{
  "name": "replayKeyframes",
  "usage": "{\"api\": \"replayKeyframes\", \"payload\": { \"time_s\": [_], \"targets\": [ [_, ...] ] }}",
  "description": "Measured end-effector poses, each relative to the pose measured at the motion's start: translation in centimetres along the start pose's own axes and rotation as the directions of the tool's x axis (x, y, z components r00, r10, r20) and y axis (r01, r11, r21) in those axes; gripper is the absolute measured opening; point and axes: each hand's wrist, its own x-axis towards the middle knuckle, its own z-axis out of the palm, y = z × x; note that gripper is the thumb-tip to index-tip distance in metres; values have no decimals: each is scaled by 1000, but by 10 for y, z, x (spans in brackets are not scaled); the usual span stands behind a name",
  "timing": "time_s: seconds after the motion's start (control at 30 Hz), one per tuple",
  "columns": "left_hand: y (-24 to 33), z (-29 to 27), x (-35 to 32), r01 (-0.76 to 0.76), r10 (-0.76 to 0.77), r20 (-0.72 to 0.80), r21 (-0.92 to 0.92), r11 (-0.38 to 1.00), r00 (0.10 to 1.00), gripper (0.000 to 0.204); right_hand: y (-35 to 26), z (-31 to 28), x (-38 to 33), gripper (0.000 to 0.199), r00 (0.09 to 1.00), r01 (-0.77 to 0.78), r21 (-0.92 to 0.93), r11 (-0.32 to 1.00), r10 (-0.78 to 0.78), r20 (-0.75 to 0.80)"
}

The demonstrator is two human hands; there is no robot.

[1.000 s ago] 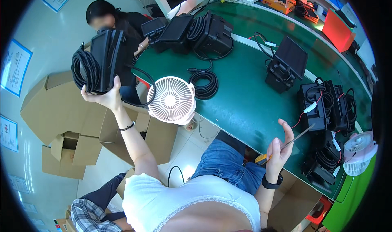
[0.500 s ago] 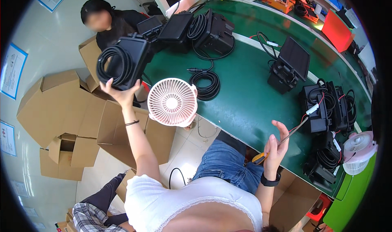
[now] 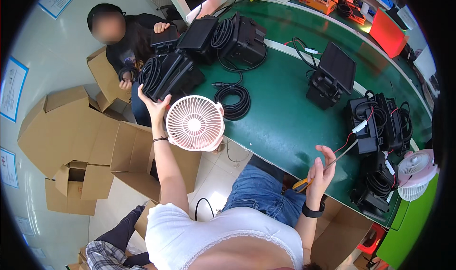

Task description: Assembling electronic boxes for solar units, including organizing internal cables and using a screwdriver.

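Observation:
My left hand (image 3: 154,107) grips the near side of a black box (image 3: 176,75) with a coiled black cable (image 3: 151,75) on its side. The box is at the table's left end, against other black boxes. Close beside my left wrist is a pale pink fan (image 3: 194,123) with a round grille. In my right hand (image 3: 321,177), over the table's near edge, is a screwdriver (image 3: 302,185) with an orange and black handle. Its long thin shaft slants up to the right, toward several black boxes (image 3: 368,142) with coiled cables and red wires.
The green table (image 3: 270,113) carries a loose cable coil (image 3: 232,102) and a black panelled unit (image 3: 332,75). Opposite, a person in black (image 3: 126,47) has one hand on another box. Cardboard boxes (image 3: 71,132) stand at left. A second fan (image 3: 414,172) is at far right.
My left hand has lowered the black box from mid-air to the table's left end and turned it. The person opposite has brought a hand onto a neighbouring box. My right hand has barely moved.

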Motion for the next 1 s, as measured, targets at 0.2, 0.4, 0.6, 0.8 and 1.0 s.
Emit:
{"api": "replayKeyframes", "payload": {
  "time_s": [0.2, 0.4, 0.6, 0.8, 1.0],
  "targets": [
    [-6, -31, 22, 112, -90, 171, -127, 986, 981, 59, 7, -4, 0, 29, 1000, -15, 4, 1000, 15, -13],
    [5, -22, 35, 20, -1, 91, -198, 980, 996, 56, 9, -2, 0, 26, 1000, -25, 0, 1000, 25, -12],
    [32, -20, 44, -48, -27, 323, 221, 974, 946, 51, 13, -1, 0, 23, 999, -36, -11, 999, 36, -4],
    [23, -21, 34, -7, -58, 212, 296, 955, 976, 58, 14, -7, 3, 21, 999, -52, -22, 998, 52, -11],
    [13, -21, 41, 9, -45, 153, 224, 975, 987, 55, 13, -17, 19, 25, 999, -42, -77, 996, 44, 31]
  ]
}}
